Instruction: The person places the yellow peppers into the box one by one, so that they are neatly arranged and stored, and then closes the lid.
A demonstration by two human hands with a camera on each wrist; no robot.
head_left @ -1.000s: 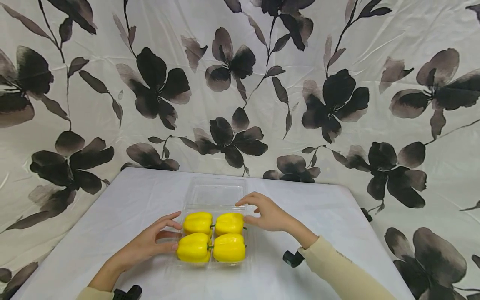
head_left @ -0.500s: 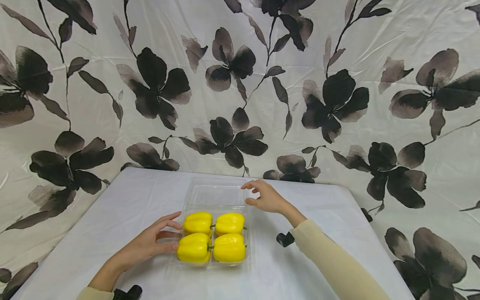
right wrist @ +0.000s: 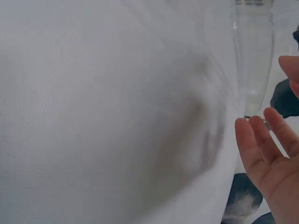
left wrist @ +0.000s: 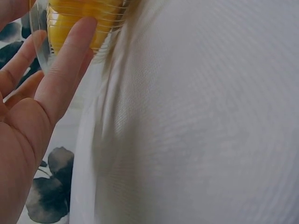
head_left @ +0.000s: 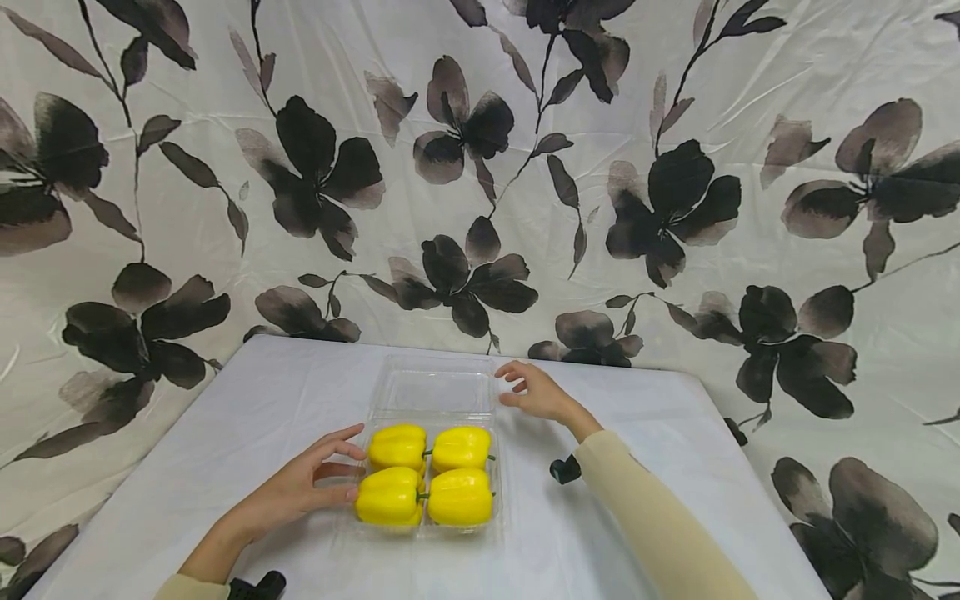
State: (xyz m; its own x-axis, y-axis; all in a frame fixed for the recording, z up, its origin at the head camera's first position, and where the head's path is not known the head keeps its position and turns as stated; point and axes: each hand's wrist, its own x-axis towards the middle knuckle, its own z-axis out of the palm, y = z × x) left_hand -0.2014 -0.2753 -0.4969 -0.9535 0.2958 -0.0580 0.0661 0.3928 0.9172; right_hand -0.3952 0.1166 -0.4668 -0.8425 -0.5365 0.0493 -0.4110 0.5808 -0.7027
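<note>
Several yellow bell peppers (head_left: 461,497) sit in two rows in a clear plastic clamshell container (head_left: 498,487), their stems pointing right. Its lid (head_left: 433,390) is folded back flat toward the far side. My left hand (head_left: 300,483) touches the container's left side with thumb and fingers spread. In the left wrist view, a finger of the left hand (left wrist: 46,88) lies against the ribbed plastic wall. My right hand (head_left: 538,393) is beside the lid's right edge, fingers loosely bent and holding nothing. The right wrist view shows its fingertips near the clear lid (right wrist: 254,56); contact cannot be told.
A white cloth covers the table (head_left: 622,417). Behind it hangs a floral-print curtain (head_left: 570,208). A black wrist device (head_left: 565,470) sticks out from the right sleeve, and another (head_left: 258,585) shows at the left wrist.
My right hand has moved away from the container's upper right side, up and slightly right, to beside the lid. The left hand, peppers and container have stayed in place.
</note>
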